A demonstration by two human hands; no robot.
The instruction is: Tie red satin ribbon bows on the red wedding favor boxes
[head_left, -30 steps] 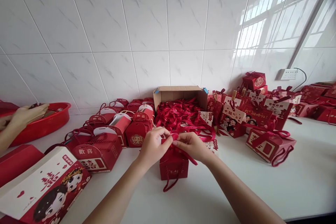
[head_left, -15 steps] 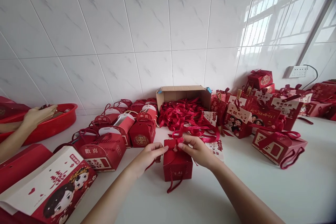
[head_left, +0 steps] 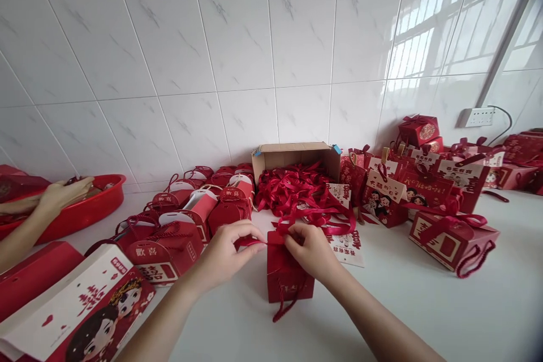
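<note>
A small red gift box (head_left: 291,285) stands upright on the pale tabletop in front of me, a twisted cord handle (head_left: 285,310) hanging down its near side. Red ribbon (head_left: 248,242) runs across the top of the box. Just left of the box, my left hand (head_left: 235,249) pinches one end of that ribbon between thumb and fingers. At the top of the box my right hand (head_left: 303,246) is closed on the ribbon where it gathers; its fingers partly hide the knot area.
Behind the box, a cardboard carton (head_left: 297,150) spills red ribbons (head_left: 297,186). Finished-looking boxes and bags (head_left: 384,198) crowd the right; more red boxes (head_left: 169,249) stand left. At far left another person's hand (head_left: 70,192) works over a red basin (head_left: 102,201).
My left hand has drawn its ribbon end out to the left and up, away from the box. My right hand has closed in over the box top. The view has tilted slightly upward.
</note>
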